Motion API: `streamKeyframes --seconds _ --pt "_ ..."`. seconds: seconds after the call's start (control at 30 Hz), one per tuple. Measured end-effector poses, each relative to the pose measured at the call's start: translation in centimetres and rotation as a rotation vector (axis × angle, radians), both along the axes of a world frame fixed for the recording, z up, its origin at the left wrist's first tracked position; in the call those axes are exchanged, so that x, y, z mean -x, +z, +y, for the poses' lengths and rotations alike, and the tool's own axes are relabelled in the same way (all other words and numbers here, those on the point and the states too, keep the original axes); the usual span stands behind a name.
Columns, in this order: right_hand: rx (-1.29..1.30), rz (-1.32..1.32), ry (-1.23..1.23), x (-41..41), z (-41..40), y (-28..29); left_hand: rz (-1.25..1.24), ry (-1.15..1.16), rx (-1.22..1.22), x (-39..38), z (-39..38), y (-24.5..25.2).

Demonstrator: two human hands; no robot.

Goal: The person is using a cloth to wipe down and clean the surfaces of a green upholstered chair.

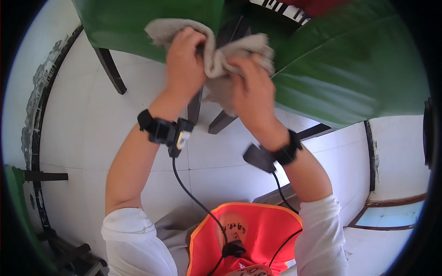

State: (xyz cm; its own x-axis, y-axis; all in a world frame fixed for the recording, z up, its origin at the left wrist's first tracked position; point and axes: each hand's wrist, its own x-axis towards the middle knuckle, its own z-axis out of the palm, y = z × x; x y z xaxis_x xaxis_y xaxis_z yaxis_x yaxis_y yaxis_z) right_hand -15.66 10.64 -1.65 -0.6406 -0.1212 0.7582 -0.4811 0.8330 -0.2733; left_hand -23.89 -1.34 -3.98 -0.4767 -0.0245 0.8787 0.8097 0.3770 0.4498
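A grey-beige cloth (215,65), bunched and folded in the middle, hangs between my two hands. My left hand (186,58) grips its left part, with the fingertips on the upper edge. On the right part, my right hand (253,77) holds the fabric between thumb and fingers, slightly blurred. Behind the cloth are two green upholstered seats with dark legs, a left one (138,24) and a right one (345,69). Whether the cloth touches either seat cannot be told. Each wrist wears a black strap with a cabled device.
Dark chair legs (112,70) stand on the white tiled floor (138,165). A wall (31,69) with peeling paint and a dark skirting runs along the left. Another green item (17,200) is at the lower left. Black cables (193,196) run from the wrists towards my red apron.
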Motion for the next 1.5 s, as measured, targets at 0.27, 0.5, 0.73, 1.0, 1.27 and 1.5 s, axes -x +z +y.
streamKeyframes --seconds 0.27,0.5,0.73,1.0,1.27,1.5 --pt "-0.048 0.522 -0.269 -10.2 10.2 2.3 -0.027 -0.549 0.219 -8.4 8.0 4.1" --pt "0.163 0.432 -0.304 -7.2 13.1 1.9 0.147 -0.344 0.342 -6.4 7.8 4.3" --pt "0.109 -0.095 -0.197 -6.5 11.6 -4.3 0.134 -0.285 0.348 -6.8 9.4 4.4" --pt "0.009 -0.233 -0.182 -7.9 11.8 -3.6 0.082 -0.250 0.378 -6.6 8.8 -0.8" --pt "0.143 0.425 -0.388 -7.9 16.2 1.0 0.358 -0.459 0.204 -7.7 12.8 4.9" --pt "0.087 0.097 -0.326 -7.7 16.2 -3.8 0.209 -0.535 0.331 -8.5 14.9 1.2"
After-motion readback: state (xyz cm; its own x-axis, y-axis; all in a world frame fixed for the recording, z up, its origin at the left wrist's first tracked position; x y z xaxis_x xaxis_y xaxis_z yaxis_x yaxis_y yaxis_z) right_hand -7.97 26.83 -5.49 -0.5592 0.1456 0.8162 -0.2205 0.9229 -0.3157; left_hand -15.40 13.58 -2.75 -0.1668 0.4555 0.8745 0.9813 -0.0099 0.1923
